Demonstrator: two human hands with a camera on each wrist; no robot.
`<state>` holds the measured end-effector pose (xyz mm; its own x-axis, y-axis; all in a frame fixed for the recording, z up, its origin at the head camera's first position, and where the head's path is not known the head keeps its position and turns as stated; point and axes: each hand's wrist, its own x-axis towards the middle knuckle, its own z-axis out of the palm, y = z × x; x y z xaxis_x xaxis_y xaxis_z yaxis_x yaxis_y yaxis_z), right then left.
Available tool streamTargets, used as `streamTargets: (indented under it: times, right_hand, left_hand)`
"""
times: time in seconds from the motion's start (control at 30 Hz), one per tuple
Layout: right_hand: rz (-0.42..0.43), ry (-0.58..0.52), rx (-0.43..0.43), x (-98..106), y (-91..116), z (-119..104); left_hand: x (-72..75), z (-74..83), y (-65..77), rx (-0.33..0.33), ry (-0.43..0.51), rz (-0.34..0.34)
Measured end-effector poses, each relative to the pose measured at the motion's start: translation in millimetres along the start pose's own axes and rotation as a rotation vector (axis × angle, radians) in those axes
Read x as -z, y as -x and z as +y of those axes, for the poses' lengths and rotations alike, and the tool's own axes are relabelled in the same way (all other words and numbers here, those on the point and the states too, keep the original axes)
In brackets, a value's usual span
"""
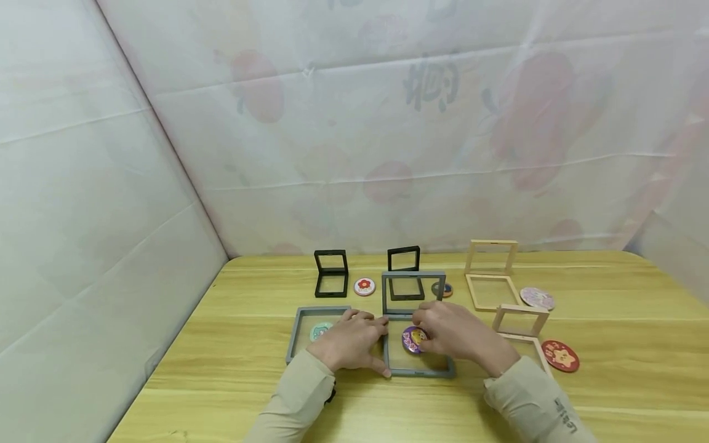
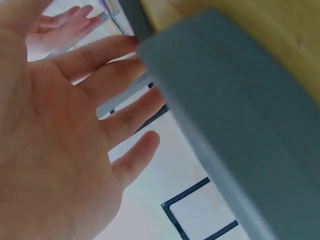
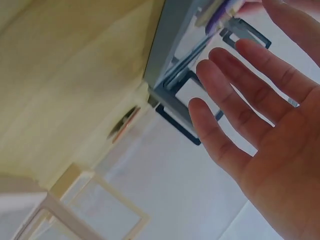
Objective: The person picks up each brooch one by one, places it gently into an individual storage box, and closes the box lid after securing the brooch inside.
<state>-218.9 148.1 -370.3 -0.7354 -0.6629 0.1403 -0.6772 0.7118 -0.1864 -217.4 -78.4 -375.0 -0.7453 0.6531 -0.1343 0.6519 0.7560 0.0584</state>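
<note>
A grey hinged display frame (image 1: 419, 373) lies unfolded, its back half standing up. Over its flat half is a round purple button badge (image 1: 411, 340) with a yellow figure. My right hand (image 1: 451, 329) pinches this badge between thumb and forefinger; in the right wrist view the other fingers (image 3: 225, 95) stretch out beside it. My left hand (image 1: 354, 341) spreads along the left edge of the frame, thumb at the near corner, fingertips near the hinge. Under the left wrist is another grey frame (image 1: 292, 335) with a mint-green badge (image 1: 319, 331), partly hidden by the hand.
Behind stand two small open black frames (image 1: 331, 271), a red-flower badge (image 1: 364, 286) and a dark badge (image 1: 445, 289). To the right are an open cream frame (image 1: 492, 307), a second one (image 1: 520, 307), a pale purple badge (image 1: 537, 298) and a red star badge (image 1: 560, 355).
</note>
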Motion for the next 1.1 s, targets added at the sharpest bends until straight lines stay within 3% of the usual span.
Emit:
streamTargets:
  times: [0.23, 0.67, 0.87, 1.1]
  right_hand:
    - [-0.023, -0.003, -0.090, 10, 4, 3]
    - [0.023, -0.028, -0.103, 13, 11, 12]
    - [0.064, -0.105, -0.156, 16, 14, 19]
    - [0.089, -0.238, -0.292, 19, 16, 26]
  left_hand:
    - [8.3, -8.6, 4.2, -0.034, -0.023, 0.113]
    - [6.6, -16.8, 0.7, -0.067, -0.032, 0.306]
    - [7.7, -16.4, 0.0, 0.008, -0.010, 0.418]
    - [10.1, -14.0, -0.8, 0.117, 0.194, 0.476]
